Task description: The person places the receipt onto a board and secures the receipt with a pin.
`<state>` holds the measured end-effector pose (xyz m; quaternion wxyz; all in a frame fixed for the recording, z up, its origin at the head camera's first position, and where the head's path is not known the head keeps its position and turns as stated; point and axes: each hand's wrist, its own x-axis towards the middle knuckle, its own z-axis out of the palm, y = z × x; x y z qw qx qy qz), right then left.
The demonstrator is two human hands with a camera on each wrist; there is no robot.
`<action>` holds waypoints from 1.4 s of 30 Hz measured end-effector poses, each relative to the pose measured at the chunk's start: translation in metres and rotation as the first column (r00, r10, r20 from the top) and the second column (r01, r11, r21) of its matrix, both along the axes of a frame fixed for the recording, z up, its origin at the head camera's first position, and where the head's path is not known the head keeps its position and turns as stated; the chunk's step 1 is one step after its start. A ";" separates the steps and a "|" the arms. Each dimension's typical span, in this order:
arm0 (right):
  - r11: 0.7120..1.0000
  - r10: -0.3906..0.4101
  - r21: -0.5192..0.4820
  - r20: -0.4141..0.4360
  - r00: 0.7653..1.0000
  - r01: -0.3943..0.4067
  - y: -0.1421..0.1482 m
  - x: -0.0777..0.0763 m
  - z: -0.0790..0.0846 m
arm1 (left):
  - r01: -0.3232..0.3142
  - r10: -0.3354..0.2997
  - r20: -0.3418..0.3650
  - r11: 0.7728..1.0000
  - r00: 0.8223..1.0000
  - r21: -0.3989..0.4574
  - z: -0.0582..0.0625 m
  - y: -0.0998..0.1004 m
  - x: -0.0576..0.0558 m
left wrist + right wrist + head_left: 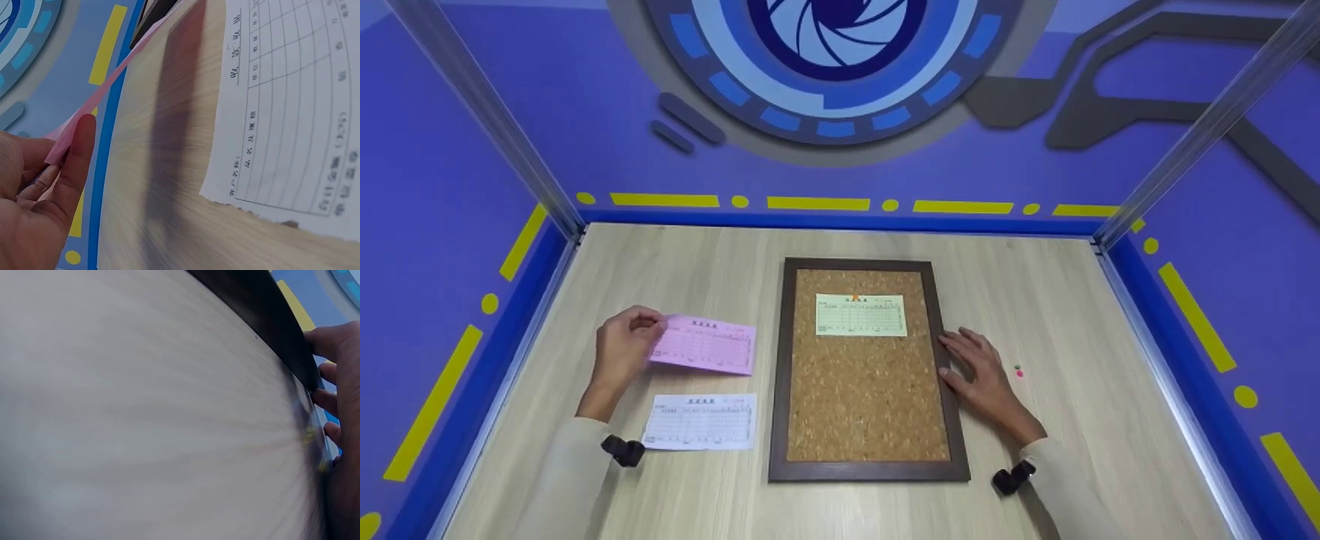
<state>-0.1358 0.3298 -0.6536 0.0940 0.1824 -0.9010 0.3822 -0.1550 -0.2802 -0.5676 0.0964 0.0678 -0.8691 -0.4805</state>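
My left hand (622,349) pinches the left edge of a pink receipt slip (706,346), which is lifted above the table and casts a shadow; the left wrist view shows the slip (84,115) edge-on between thumb and fingers. Below it lies a white receipt slip (701,424) with printed lines. A dark-framed cork board (870,397) lies in the middle. Near its top a pale green slip (861,321) is held by an orange pin (856,298). My right hand (981,375) rests its fingertips against the board's right frame edge (270,318).
Two tiny pieces, one pink (1020,373) and one green, lie on the wooden table (1080,315) right of my right hand. Blue-purple panels with yellow marks (817,203) stand at the back and both sides. Metal posts rise at the back corners.
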 end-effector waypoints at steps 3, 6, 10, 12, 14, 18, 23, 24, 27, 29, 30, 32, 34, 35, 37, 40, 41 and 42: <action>1.000 -0.006 0.000 -0.003 1.000 0.006 -0.001 0.000 -0.001 | 0.001 -0.001 -0.004 1.000 1.000 0.008 0.000 0.001 0.001; 1.000 -0.013 0.000 0.011 1.000 0.013 -0.001 0.000 -0.001 | 0.000 0.000 0.001 1.000 1.000 0.016 0.001 0.002 0.002; 1.000 -0.012 -0.005 0.030 0.999 0.012 0.000 0.000 0.000 | -0.005 0.004 0.011 0.999 1.000 0.041 0.001 0.004 0.003; 1.000 -0.009 -0.007 0.036 0.999 0.009 0.000 0.000 0.001 | -0.005 0.005 0.011 0.999 1.000 0.054 0.000 0.005 0.003; 1.000 -0.005 -0.009 0.042 0.999 0.006 0.000 0.000 0.001 | -0.002 0.002 0.012 0.998 1.000 0.058 0.001 0.006 0.003; 1.000 -0.009 -0.011 0.045 0.999 0.009 0.000 0.001 0.002 | -0.001 0.000 0.014 0.999 1.000 0.049 0.002 0.006 0.003; 1.000 -0.004 -0.017 0.041 0.999 0.005 0.000 0.001 0.002 | -0.007 0.006 0.013 0.999 1.000 0.047 0.003 0.006 0.005; 1.000 -0.003 -0.017 0.038 0.999 0.004 0.000 0.001 0.001 | -0.009 0.009 0.013 0.999 1.000 0.046 0.003 0.006 0.005; 1.000 -0.004 -0.020 0.036 0.999 0.005 -0.001 -0.001 0.002 | -0.011 0.010 0.017 0.999 1.000 0.045 0.003 0.006 0.006; 1.000 -0.012 -0.022 0.036 0.999 0.013 -0.002 -0.001 0.002 | -0.008 0.007 0.017 0.999 1.000 0.051 0.004 0.007 0.006; 1.000 -0.016 -0.023 0.038 0.999 0.017 -0.002 -0.001 0.002 | -0.004 0.003 0.017 0.999 1.000 0.051 0.004 0.007 0.006; 0.999 -0.023 -0.024 0.051 0.998 0.024 -0.003 -0.001 0.003 | 0.008 -0.009 0.013 0.999 1.000 0.053 0.005 0.009 0.006; 0.999 -0.033 -0.020 0.068 0.997 0.034 -0.004 0.000 0.004 | 0.022 -0.022 0.007 0.998 1.000 0.053 0.005 0.011 0.006; 0.999 -0.036 -0.017 0.080 0.996 0.038 -0.004 0.001 0.005 | 0.028 -0.028 0.007 0.998 1.000 0.053 0.006 0.012 0.006; 0.999 -0.043 -0.012 0.113 0.993 0.044 -0.005 0.003 0.008 | 0.037 -0.038 0.006 0.998 0.999 0.055 0.006 0.013 0.005; 0.999 -0.045 -0.001 0.164 0.986 0.045 -0.007 0.005 0.015 | 0.034 -0.035 0.012 0.998 0.999 0.056 0.007 0.016 0.004; 0.999 -0.044 0.003 0.179 0.983 0.045 -0.007 0.006 0.017 | 0.033 -0.033 0.016 0.998 0.999 0.055 0.007 0.017 0.004; 0.999 -0.046 0.007 0.196 0.980 0.045 -0.008 0.007 0.020 | 0.031 -0.032 0.019 0.998 0.999 0.055 0.007 0.018 0.004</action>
